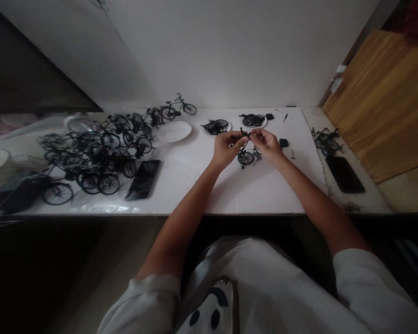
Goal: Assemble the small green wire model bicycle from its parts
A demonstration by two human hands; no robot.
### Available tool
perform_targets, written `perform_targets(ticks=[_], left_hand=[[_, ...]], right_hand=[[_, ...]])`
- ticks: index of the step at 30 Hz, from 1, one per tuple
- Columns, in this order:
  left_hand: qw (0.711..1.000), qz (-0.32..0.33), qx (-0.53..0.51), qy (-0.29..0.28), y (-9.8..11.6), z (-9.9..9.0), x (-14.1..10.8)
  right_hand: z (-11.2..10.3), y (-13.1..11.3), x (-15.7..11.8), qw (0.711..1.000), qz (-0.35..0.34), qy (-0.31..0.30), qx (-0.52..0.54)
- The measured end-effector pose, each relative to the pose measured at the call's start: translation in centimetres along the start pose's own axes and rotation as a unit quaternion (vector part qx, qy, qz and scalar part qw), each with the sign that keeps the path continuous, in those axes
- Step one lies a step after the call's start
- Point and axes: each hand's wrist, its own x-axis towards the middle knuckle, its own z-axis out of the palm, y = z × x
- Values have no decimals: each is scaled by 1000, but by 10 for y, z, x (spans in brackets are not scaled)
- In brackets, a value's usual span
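Both of my hands meet over the white board, closed around a small dark model bicycle (245, 158). Its spoked wheel shows below my fingers, and part of its thin frame sticks up between them. My left hand (225, 148) pinches it from the left between thumb and fingers. From the other side, my right hand (266, 144) grips its upper part with the fingertips; my fingers hide the exact spot. Beyond my hands are a pile of black bicycle parts (216, 126) and another pile of wheels (252, 120). A small black block (284, 143) sits just right of my right hand.
Many finished-looking model bicycles (101, 153) crowd the left side, beside a white plate (174, 131) and a phone (142, 180). A T-shaped piece (293, 154) lies at right. Past the white board (264, 195) are another dark phone-like slab (344, 174) and a wooden panel (383, 102).
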Motion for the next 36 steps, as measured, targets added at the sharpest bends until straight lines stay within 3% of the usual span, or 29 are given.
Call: perform_targets(ticks=[11, 22, 30, 36], left_hand=[[1000, -3, -14, 6, -1, 0, 0], [1000, -4, -11, 8, 2, -1, 0], [998, 44, 38, 8, 6, -5, -1], [990, 110, 83, 8, 12, -6, -3]], right_hand=[[1, -14, -4, 1000, -20, 14, -12], [1, -9, -3, 997, 68, 5, 43], [0, -4, -1, 996, 64, -12, 63], [-3, -3, 0, 979, 130, -43, 152]])
